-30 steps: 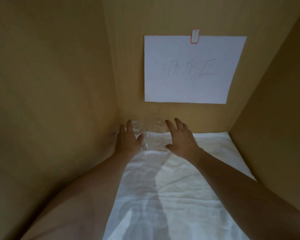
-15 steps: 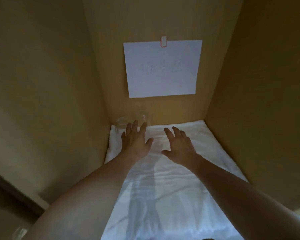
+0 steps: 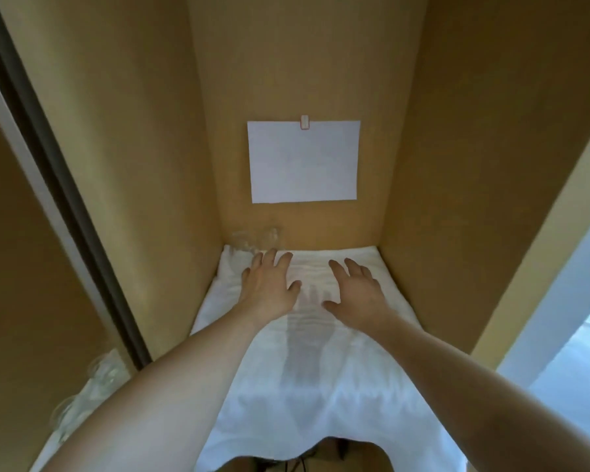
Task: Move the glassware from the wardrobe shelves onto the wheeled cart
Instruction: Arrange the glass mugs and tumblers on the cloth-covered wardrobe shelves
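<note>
While spread wide over a white cloth [image 3: 321, 386], fingers [image 3: 273, 258] of left hand [image 3: 269, 287] outstretched toward far left corner of wardrobe shelf, holding nothing, tips just short of two clear glasses [image 3: 252, 238]. Right hand [image 3: 358, 291] likewise flat and splayed, palm down, empty, a little nearer and to the right, apart from the glassware. Both bare forearms reaching in from near edge of frame, left one crossing lower left corner. Glasses standing side by side against back panel at far left, blurred and hard to make out; whether upright or inverted, cannot tell. White sheet of paper [image 3: 304, 161] fixed by small clip [image 3: 304, 122] to back panel above the hands, any writing too faint to read. Tan side panels [image 3: 440, 165] closing in shelf on left and right; dark door frame [image 3: 65, 199] running diagonally at far left. More clear glassware [image 3: 99, 379] on white surface at lower left, outside the compartment, partly hidden behind left forearm. Pale blue brightness at lower right edge.
</note>
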`<state>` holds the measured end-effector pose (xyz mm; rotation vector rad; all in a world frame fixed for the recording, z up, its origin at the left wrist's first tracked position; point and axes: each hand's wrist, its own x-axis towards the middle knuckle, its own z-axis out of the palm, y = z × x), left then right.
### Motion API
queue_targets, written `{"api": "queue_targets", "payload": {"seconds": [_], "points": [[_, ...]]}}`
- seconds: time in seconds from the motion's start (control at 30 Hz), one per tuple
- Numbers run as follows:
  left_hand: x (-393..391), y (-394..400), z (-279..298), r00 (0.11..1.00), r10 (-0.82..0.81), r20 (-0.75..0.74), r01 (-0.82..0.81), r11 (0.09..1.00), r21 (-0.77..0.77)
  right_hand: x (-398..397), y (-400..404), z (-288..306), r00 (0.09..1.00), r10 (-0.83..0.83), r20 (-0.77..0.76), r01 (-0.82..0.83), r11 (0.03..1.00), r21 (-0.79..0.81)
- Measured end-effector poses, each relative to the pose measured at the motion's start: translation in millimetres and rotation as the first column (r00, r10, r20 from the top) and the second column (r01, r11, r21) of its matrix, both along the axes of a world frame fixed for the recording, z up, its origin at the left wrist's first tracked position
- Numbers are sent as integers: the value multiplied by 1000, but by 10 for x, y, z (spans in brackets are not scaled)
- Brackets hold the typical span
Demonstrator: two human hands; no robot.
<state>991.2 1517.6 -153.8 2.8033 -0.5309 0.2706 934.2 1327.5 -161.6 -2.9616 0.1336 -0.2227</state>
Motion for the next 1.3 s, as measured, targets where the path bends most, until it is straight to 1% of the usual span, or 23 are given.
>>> {"api": "queue_targets", "payload": {"seconds": [0.13, 0.23, 0.33, 0.53, 0.63, 0.77, 0.9, 1.03, 1.3], "points": [[-372, 86, 54, 999, 41, -10, -41, 999, -1, -273, 60, 2, 1000, 27, -6, -27, 1000, 15], [-642, 198, 65, 998, 68, 3, -68, 998, 8, -449, 176, -3, 998, 67, 23, -67, 997, 43], [-855, 365, 32, 998, 70, -5, -69, 997, 27, -611, 329, -43, 995, 95, 15, -95, 994, 59], [-1130, 747, -5, 995, 96, -19, -97, 995, -33, -831, 684, -52, 992, 126, 22, -128, 987, 97], [-1233, 995, -26, 995, 98, 14, -97, 994, -54, -912, 950, -60, 991, 136, 15, -137, 987, 90], [-1385, 1416, -35, 995, 93, 21, -91, 994, -63, -993, 1396, -93, 989, 143, 31, -145, 986, 84], [-1540, 1959, -47, 997, 71, 24, -70, 997, -22, -1127, 1964, -157, 989, 146, 9, -146, 984, 104], [-1650, 2531, -80, 995, 98, 19, -97, 994, -48, -1254, 2513, -229, 988, 156, -2, -155, 983, 101], [-1848, 3622, -217, 989, 139, -58, -142, 989, -41, -1418, 3492, -308, 986, 165, -22, -161, 979, 124]]}}
